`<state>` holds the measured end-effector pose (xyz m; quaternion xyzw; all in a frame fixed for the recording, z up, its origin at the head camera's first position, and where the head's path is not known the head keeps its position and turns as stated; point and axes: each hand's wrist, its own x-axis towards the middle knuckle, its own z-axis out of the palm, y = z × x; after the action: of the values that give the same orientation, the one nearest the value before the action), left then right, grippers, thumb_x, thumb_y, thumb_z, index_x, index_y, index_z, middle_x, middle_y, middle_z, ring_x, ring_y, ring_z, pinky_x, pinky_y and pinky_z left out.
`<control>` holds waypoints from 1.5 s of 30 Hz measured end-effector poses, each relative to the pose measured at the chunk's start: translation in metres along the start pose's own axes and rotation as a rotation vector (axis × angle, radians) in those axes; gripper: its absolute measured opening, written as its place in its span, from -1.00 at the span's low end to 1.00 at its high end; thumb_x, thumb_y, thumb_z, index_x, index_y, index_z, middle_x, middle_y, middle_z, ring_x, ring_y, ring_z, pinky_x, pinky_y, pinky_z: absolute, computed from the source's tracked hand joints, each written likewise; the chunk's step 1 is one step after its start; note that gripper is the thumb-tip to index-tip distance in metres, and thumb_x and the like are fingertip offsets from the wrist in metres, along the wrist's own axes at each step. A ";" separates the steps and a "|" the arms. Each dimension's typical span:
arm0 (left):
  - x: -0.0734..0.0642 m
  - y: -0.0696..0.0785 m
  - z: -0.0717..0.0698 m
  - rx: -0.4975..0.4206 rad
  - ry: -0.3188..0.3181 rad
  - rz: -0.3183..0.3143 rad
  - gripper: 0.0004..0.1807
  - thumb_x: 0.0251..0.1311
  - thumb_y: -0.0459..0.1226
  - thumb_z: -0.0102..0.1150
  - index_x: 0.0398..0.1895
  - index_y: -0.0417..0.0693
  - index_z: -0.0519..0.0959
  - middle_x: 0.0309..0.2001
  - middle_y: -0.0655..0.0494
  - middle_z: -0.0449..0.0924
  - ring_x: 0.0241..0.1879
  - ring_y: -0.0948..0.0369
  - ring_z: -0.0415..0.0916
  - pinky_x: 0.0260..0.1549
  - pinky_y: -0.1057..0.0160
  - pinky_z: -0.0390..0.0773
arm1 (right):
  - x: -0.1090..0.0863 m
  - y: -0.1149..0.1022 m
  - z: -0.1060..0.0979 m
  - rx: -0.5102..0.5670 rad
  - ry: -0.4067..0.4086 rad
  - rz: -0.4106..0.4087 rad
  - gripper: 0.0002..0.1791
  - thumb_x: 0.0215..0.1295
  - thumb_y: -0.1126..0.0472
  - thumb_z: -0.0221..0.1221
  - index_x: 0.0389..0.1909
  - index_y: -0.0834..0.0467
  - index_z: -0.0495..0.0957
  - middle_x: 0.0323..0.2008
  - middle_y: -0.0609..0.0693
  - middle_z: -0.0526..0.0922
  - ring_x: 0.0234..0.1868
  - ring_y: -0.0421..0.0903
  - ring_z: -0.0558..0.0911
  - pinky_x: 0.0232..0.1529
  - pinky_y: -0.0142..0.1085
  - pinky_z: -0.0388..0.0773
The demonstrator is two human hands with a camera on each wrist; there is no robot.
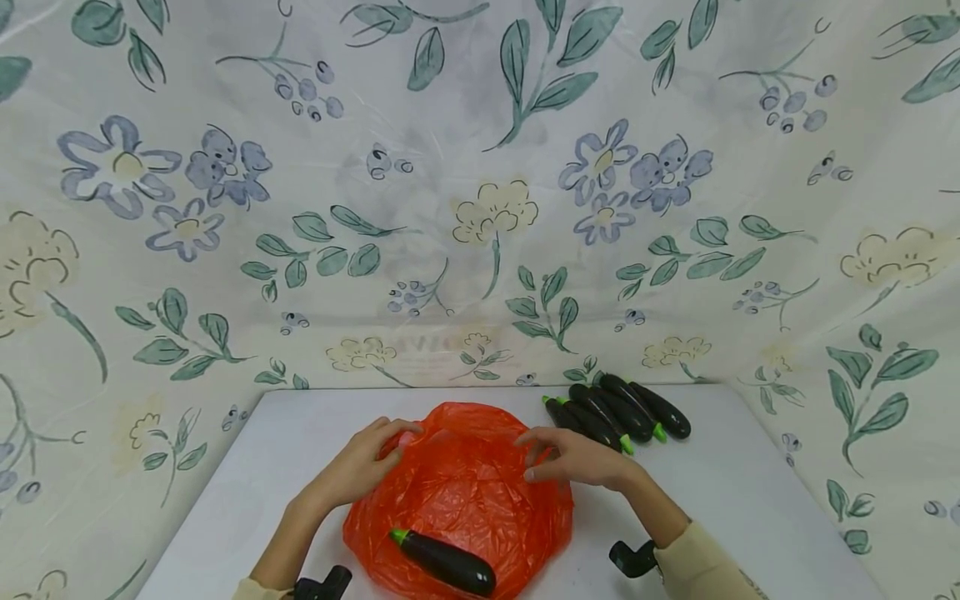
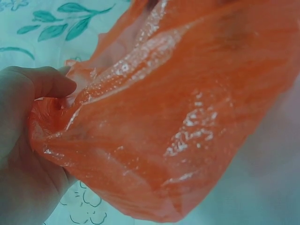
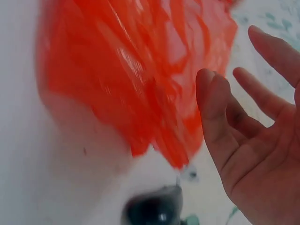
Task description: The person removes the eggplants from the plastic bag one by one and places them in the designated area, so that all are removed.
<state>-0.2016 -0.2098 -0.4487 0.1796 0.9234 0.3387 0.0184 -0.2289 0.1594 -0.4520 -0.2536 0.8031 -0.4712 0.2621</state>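
Note:
A red plastic bag (image 1: 472,475) stands puffed out in the middle of the white table. My left hand (image 1: 371,458) pinches its left edge between thumb and fingers; in the left wrist view the thin film (image 2: 154,126) bunches inside that hand. At the bag's right side my right hand (image 1: 573,457) is spread, and the right wrist view shows its fingers (image 3: 213,103) apart from the film with nothing between them. One dark eggplant (image 1: 446,562) with a green stem end lies at the near side of the bag, against the red film.
Several more eggplants (image 1: 633,408) lie side by side at the table's back right, beyond my right hand. White table (image 1: 720,500) surface extends to both sides of the bag. A floral cloth (image 1: 450,317) hangs behind and around the table.

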 end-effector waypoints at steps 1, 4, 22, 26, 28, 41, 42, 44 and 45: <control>0.000 0.000 0.000 0.000 0.000 0.000 -0.59 0.35 -0.34 0.18 0.21 0.21 0.55 -0.11 0.21 0.52 -0.09 0.16 0.46 0.03 -0.09 0.61 | 0.001 -0.001 0.004 -0.005 -0.020 0.001 -0.45 0.30 0.08 0.31 0.28 0.10 0.48 -0.07 0.02 0.61 -0.14 0.00 0.61 -0.26 -0.19 0.65; -0.001 0.000 -0.001 0.002 0.000 -0.004 -0.59 0.35 -0.34 0.18 0.21 0.22 0.55 -0.11 0.21 0.52 -0.10 0.17 0.46 0.03 -0.09 0.61 | 0.004 -0.004 0.015 -0.005 -0.068 0.006 -0.46 0.29 0.08 0.33 0.27 0.08 0.49 -0.06 0.02 0.61 -0.13 -0.02 0.61 -0.22 -0.20 0.65; 0.000 0.000 -0.004 0.003 0.013 0.006 -0.61 0.37 -0.33 0.16 0.21 0.21 0.55 0.03 0.07 0.57 0.02 0.06 0.49 0.08 -0.21 0.54 | 0.011 -0.015 0.071 -0.076 -0.298 -0.006 -0.48 0.24 0.17 0.36 0.23 -0.04 0.53 -0.05 -0.12 0.61 -0.08 -0.18 0.55 -0.11 -0.35 0.55; -0.001 -0.001 -0.004 0.004 0.021 0.020 -0.62 0.38 -0.31 0.15 0.21 0.21 0.55 -0.01 0.10 0.57 -0.03 0.10 0.48 0.05 -0.17 0.57 | 0.014 -0.013 0.078 -0.092 -0.320 -0.025 -0.50 0.25 0.17 0.36 0.22 -0.01 0.52 -0.08 -0.13 0.61 -0.13 -0.21 0.55 -0.13 -0.37 0.56; -0.002 -0.001 -0.003 0.001 0.017 0.020 -0.63 0.39 -0.30 0.15 0.21 0.21 0.55 -0.10 0.16 0.54 -0.10 0.14 0.46 0.03 -0.10 0.59 | 0.014 -0.011 0.084 -0.100 -0.336 -0.035 -0.51 0.26 0.16 0.35 0.21 -0.02 0.52 -0.09 -0.16 0.61 -0.14 -0.24 0.55 -0.12 -0.38 0.55; -0.005 0.004 0.000 -0.020 0.014 -0.004 -0.62 0.38 -0.32 0.15 0.20 0.19 0.56 -0.15 0.21 0.51 -0.14 0.19 0.44 -0.01 0.03 0.61 | 0.012 -0.012 0.096 -0.092 -0.376 -0.003 -0.51 0.26 0.18 0.34 0.21 -0.06 0.51 -0.25 -0.19 0.66 -0.23 -0.26 0.60 -0.06 -0.38 0.53; -0.004 0.005 -0.001 -0.019 0.014 -0.002 -0.63 0.38 -0.32 0.15 0.20 0.19 0.56 -0.14 0.22 0.51 -0.12 0.19 0.45 0.00 0.00 0.61 | 0.012 -0.011 0.095 -0.091 -0.370 -0.001 -0.50 0.26 0.20 0.34 0.22 -0.06 0.50 -0.23 -0.19 0.64 -0.21 -0.26 0.59 -0.05 -0.37 0.52; -0.004 0.005 -0.001 -0.018 0.014 0.003 -0.63 0.38 -0.31 0.16 0.20 0.20 0.56 -0.13 0.22 0.52 -0.11 0.19 0.45 0.02 -0.04 0.61 | 0.012 -0.011 0.094 -0.088 -0.357 -0.004 -0.49 0.26 0.21 0.33 0.23 -0.06 0.50 -0.19 -0.19 0.63 -0.18 -0.26 0.57 -0.04 -0.36 0.52; -0.004 0.006 -0.001 -0.015 0.015 0.005 -0.63 0.38 -0.31 0.16 0.19 0.21 0.56 -0.12 0.22 0.52 -0.10 0.19 0.45 0.03 -0.05 0.60 | 0.012 -0.010 0.093 -0.091 -0.347 -0.010 -0.49 0.26 0.22 0.33 0.23 -0.06 0.50 -0.17 -0.19 0.61 -0.17 -0.26 0.55 -0.05 -0.36 0.51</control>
<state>-0.1964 -0.2076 -0.4451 0.1790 0.9205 0.3471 0.0118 -0.1749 0.0893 -0.4837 -0.3465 0.7652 -0.3848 0.3826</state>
